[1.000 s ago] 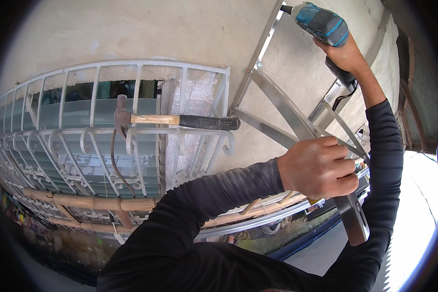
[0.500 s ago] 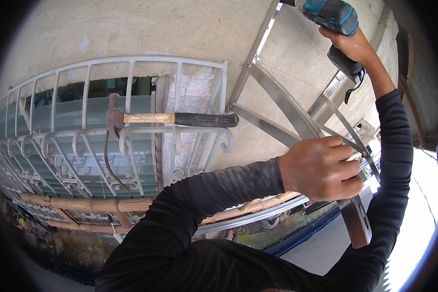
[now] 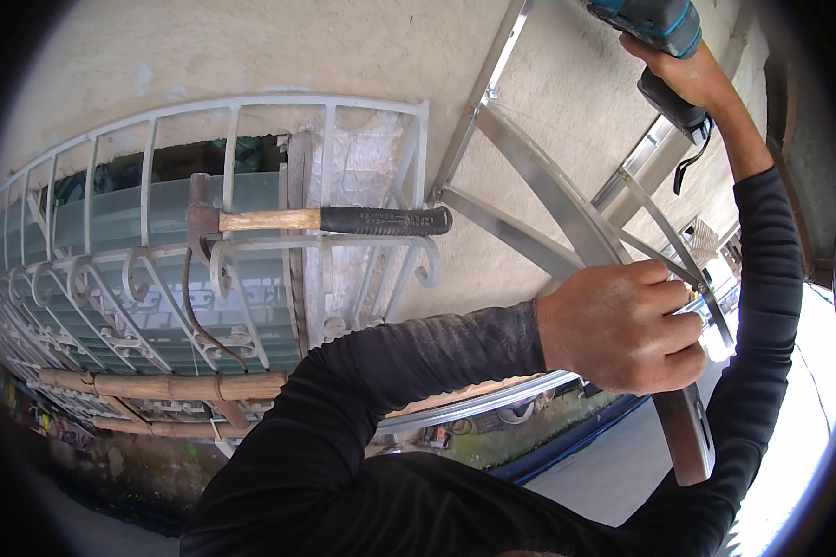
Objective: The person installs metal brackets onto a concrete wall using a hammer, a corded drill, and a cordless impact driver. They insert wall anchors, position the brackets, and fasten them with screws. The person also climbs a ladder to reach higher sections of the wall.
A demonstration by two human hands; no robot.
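My right hand [image 3: 685,76] is raised high at the upper right, wrapped round the handle of a blue and black cordless drill [image 3: 658,22]. The drill's front end is cut off by the picture's top edge, so what it touches is hidden. My left hand [image 3: 620,327] is closed round a silver metal bar [image 3: 553,190] that slants down from the wall frame. The lower end of the bar sticks out below my fist. Further metal braces [image 3: 506,232] join the upright metal rail [image 3: 483,93] on the wall.
Left of my hands, a hammer [image 3: 269,220] with a wood and black handle rests across a white window grille [image 3: 149,176]. Bamboo poles [image 3: 186,383] run below the grille. A thin metal strut [image 3: 664,223] stands near my right forearm. Behind is a rough plaster wall [image 3: 372,46].
The drill and my right hand appear slightly farther right and higher. The hammer and grille have shifted slightly up and left in the picture. Both hands keep their grips.
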